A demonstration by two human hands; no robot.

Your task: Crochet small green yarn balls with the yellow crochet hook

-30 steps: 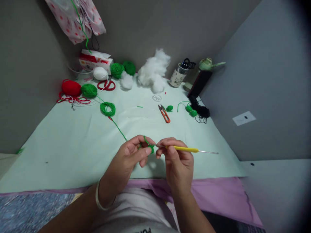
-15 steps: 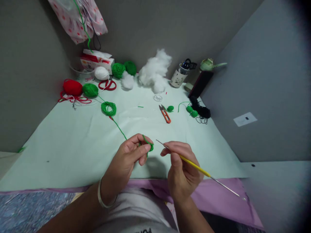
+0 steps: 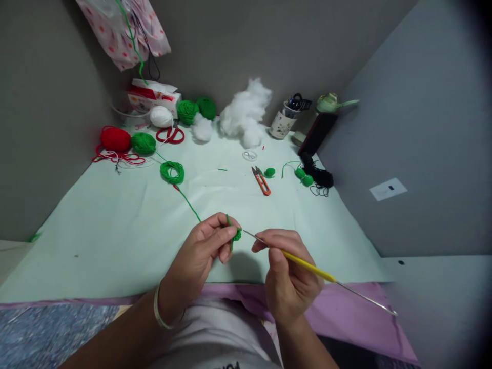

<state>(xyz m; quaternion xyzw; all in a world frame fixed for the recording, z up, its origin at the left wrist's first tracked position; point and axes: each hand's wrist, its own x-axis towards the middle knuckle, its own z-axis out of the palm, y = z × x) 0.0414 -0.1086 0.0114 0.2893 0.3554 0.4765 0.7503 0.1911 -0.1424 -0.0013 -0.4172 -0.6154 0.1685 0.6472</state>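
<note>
Between the thumb and fingers of my left hand [image 3: 207, 241] is a small green crochet piece [image 3: 237, 235], partly hidden by the fingertips. Green yarn [image 3: 189, 204] runs from that hand back to a loose coil [image 3: 172, 172] on the table. My right hand [image 3: 292, 271] is closed around a crochet hook [image 3: 309, 265] with a yellow grip and metal ends. The hook's tip meets the edge of the green piece; whether it passes through a stitch I cannot tell.
Orange thread snips [image 3: 261, 181] and a small green ball [image 3: 269, 172] lie ahead of my hands. Black yarn [image 3: 321, 175] is at the right, red yarn [image 3: 115, 139] and red-handled scissors [image 3: 170, 135] at the left. White stuffing [image 3: 246, 115] and a pen cup [image 3: 283, 122] stand at the back.
The hook in my right hand has moved left, so its tip has gone from apart to the edge of the green crochet piece. My left hand has barely moved.
</note>
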